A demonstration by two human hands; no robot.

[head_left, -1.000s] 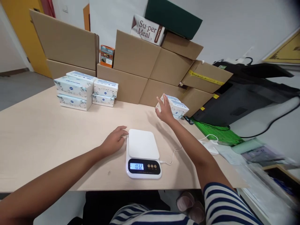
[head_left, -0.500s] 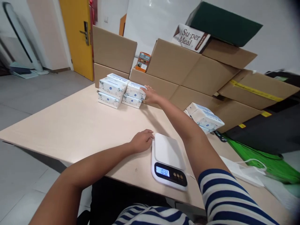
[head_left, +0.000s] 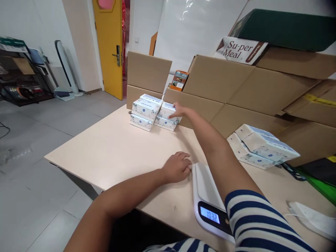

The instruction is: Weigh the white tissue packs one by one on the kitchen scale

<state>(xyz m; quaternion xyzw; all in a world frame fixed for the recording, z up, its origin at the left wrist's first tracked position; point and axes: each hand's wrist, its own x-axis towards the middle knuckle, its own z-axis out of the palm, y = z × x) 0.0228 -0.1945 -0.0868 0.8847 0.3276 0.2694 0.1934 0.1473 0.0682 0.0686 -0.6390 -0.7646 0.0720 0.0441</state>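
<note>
My right hand [head_left: 179, 111] reaches far across the table and lies on the top right white tissue pack [head_left: 168, 109] of a stack of several packs [head_left: 146, 112], fingers curled over its top edge. My left hand [head_left: 177, 167] rests loosely curled on the table, touching the left edge of a white kitchen scale [head_left: 207, 189]. The scale's pan is bare and its lit display [head_left: 210, 215] reads 103.2. Two more tissue packs [head_left: 259, 147] lie stacked to the right.
The beige table [head_left: 105, 150] has its left edge near the floor drop. Brown cardboard boxes [head_left: 236, 84] line the back, with a small orange box [head_left: 179, 80] between them. A white adapter [head_left: 312, 218] lies at the right. A yellow door [head_left: 111, 45] stands behind.
My right hand left the right-hand packs and swung left to the far stack, now settled on its top right pack. The view turned left. My left hand stayed by the scale.
</note>
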